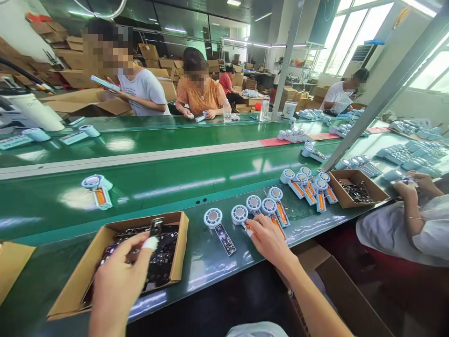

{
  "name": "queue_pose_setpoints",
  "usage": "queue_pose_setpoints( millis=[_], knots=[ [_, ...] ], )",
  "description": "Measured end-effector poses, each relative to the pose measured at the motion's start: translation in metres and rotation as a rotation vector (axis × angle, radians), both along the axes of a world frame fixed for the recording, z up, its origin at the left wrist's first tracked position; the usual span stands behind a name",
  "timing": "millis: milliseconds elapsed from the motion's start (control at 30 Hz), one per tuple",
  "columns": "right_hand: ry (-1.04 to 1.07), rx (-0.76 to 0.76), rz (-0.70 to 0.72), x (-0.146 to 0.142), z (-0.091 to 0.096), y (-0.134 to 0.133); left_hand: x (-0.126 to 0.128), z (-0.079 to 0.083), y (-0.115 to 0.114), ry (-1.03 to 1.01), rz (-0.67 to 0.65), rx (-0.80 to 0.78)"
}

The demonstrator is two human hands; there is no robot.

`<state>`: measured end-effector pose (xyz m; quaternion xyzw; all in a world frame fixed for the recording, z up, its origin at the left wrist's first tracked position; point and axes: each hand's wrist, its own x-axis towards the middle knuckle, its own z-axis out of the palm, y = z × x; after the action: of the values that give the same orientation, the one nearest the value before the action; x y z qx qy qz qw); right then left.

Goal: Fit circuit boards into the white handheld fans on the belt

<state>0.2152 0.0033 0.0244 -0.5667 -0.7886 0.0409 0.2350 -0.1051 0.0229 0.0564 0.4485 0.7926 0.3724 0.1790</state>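
My left hand (121, 276) hovers over an open cardboard box (87, 262) full of dark circuit boards (159, 255); its taped fingertip pinches one narrow board (155, 228) upright. My right hand (268, 238) rests on the green bench, fingers closed on the orange handle part of a small fan housing (239, 214). A fan housing with a fitted circuit board (219, 227) lies just left of it. Several more white-and-orange fan housings (273, 206) lie in a row beside my right hand.
Another group of fan housings (310, 185) and a box of small parts (356, 187) sit by a seated co-worker at right (410, 220). One housing (97, 187) lies on the green conveyor (157, 182). People work across the belt.
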Motion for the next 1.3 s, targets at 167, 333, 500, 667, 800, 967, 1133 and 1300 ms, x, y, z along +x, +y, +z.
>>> queue_pose_setpoints(
  millis=[167, 333, 500, 667, 800, 967, 1133, 1300],
  knots=[
    [-0.010, -0.097, 0.078, -0.010, 0.005, 0.015, 0.109, -0.028, -0.044, -0.821, -0.533, -0.123],
    [0.440, -0.165, 0.002, -0.014, -0.001, 0.009, 0.166, -0.063, -0.059, -0.963, -0.553, -0.093],
    [0.630, -0.273, -0.034, -0.012, -0.003, -0.004, 0.134, -0.079, -0.060, -0.688, -0.436, -0.055],
    [0.607, -0.249, 0.006, -0.015, -0.004, -0.011, 0.101, -0.071, -0.061, -0.618, -0.289, -0.052],
    [0.789, -0.427, -0.034, -0.028, -0.014, -0.010, 0.107, -0.066, -0.060, -0.612, -0.380, -0.094],
    [0.776, -0.472, 0.059, -0.032, -0.014, -0.017, 0.118, -0.072, -0.065, -0.598, -0.392, -0.116],
    [0.542, -0.352, 0.219, -0.028, -0.001, -0.023, 0.118, -0.068, -0.069, -0.610, -0.432, -0.098],
    [0.399, -0.305, 0.161, -0.037, -0.006, -0.025, 0.121, -0.058, -0.060, -0.599, -0.500, -0.026]
  ],
)
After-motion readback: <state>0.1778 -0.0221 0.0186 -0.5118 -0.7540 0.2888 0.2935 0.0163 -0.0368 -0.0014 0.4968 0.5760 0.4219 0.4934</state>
